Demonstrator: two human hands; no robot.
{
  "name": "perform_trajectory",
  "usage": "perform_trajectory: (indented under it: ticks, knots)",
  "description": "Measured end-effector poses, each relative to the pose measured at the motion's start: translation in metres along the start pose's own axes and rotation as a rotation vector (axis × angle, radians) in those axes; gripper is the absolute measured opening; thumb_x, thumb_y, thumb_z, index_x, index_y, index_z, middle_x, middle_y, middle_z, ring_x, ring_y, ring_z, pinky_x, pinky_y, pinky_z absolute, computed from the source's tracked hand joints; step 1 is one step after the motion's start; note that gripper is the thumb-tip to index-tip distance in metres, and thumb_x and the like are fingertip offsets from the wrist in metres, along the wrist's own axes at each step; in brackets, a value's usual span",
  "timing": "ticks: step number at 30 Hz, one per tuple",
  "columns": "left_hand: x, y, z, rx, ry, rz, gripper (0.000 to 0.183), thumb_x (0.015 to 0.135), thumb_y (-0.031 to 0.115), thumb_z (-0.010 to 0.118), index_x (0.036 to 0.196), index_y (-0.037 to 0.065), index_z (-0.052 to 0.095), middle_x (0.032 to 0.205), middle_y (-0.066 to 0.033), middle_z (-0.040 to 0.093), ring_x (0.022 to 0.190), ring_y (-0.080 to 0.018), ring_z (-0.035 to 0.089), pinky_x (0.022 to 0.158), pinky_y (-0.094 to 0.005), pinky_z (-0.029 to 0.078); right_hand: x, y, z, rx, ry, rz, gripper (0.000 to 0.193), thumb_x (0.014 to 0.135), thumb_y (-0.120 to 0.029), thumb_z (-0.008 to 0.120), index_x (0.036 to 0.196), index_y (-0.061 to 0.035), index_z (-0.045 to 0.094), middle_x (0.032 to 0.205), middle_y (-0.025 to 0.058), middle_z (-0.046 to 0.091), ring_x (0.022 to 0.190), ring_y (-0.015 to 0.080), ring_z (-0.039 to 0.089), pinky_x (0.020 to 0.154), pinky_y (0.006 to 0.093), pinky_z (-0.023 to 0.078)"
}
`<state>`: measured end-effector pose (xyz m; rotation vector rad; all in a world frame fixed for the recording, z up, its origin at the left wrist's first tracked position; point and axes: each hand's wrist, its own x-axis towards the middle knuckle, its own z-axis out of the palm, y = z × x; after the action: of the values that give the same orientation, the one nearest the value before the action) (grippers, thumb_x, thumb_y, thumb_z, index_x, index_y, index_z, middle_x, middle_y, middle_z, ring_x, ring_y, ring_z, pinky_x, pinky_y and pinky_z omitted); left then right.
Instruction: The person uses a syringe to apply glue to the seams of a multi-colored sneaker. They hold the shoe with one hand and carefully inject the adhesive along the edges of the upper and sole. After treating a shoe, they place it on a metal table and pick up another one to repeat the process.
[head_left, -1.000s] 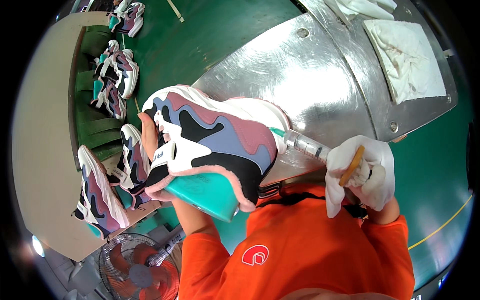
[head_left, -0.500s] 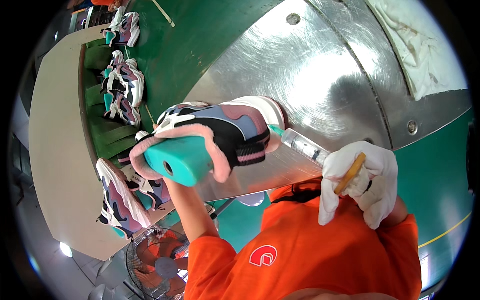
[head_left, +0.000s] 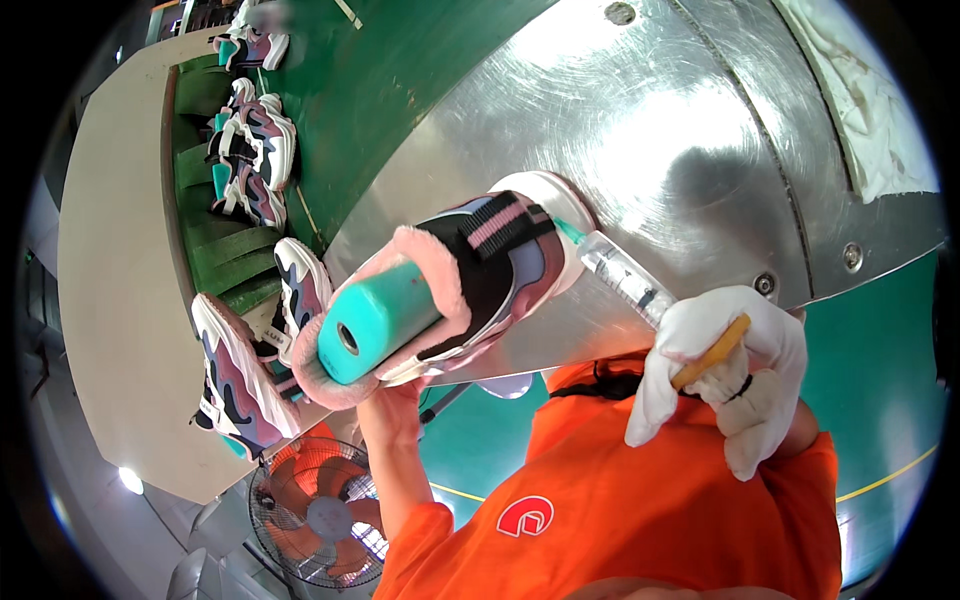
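A sneaker [head_left: 510, 290] in black, mauve and blue-grey, with a pink fuzzy collar and white sole, is tilted over the metal surface. Its opening holds a teal shoe last [head_left: 375, 325] with a round hole. My bare left hand [head_left: 397, 408] grips the sneaker from below; its fingers are mostly hidden behind it. In a white glove, my right hand [head_left: 715, 375] is closed on a clear syringe [head_left: 628, 278]. The syringe's green tip [head_left: 568, 230] meets the sole edge near the heel. A yellowish flat stick [head_left: 712, 352] is also tucked in the gloved fingers.
Left of me, a green belt [head_left: 215, 255] carries several similar sneakers [head_left: 262, 140] beside a beige ledge [head_left: 120, 250]. One sneaker [head_left: 240, 375] lies near its end. A white cloth [head_left: 870, 100] covers the far right of the metal table [head_left: 650, 110]. A fan [head_left: 325, 515] stands low at left.
The held sneaker has rotated, bringing its heel tab to the top and its side round. The syringe tip has stayed by the sole edge, shifting slightly right with my right hand.
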<state>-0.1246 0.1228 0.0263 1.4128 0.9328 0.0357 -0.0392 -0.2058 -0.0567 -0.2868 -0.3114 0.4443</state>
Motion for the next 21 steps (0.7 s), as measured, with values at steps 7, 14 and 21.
perform_trajectory:
  ticks: [7,14,21]
  knots:
    - [-0.052,-0.023,0.015,0.037,0.039,-0.029,0.044,0.094,0.035,0.053,0.123,0.001,0.052,0.117,-0.0145,0.063,0.097,-0.0276,0.067,0.078,-0.0408,0.06,-0.004,0.012,-0.005,-0.088,-0.065,-0.021,0.067,0.061,0.007,0.081,0.116,0.0191,0.044,0.086,0.0133,0.059,0.077,0.0198,0.063,0.072,0.0302,0.056]
    - [-0.066,-0.034,0.01,0.013,0.02,-0.062,0.051,0.098,0.039,0.047,0.128,-0.002,0.047,0.111,-0.0152,0.064,0.089,-0.0272,0.068,0.072,-0.0366,0.059,0.0,0.005,0.0,-0.113,-0.1,0.036,0.072,0.06,0.008,0.08,0.122,0.0125,0.044,0.093,0.016,0.061,0.087,0.0221,0.064,0.081,0.0324,0.054]
    - [-0.07,-0.03,0.021,0.008,-0.029,-0.048,0.053,0.098,0.039,0.047,0.131,-0.001,0.044,0.119,-0.0134,0.061,0.098,-0.0258,0.066,0.07,-0.0343,0.06,-0.003,0.006,0.001,-0.115,-0.111,0.01,0.077,0.063,-0.002,0.086,0.127,0.01,0.044,0.101,0.0166,0.062,0.092,0.0219,0.064,0.085,0.0331,0.052]
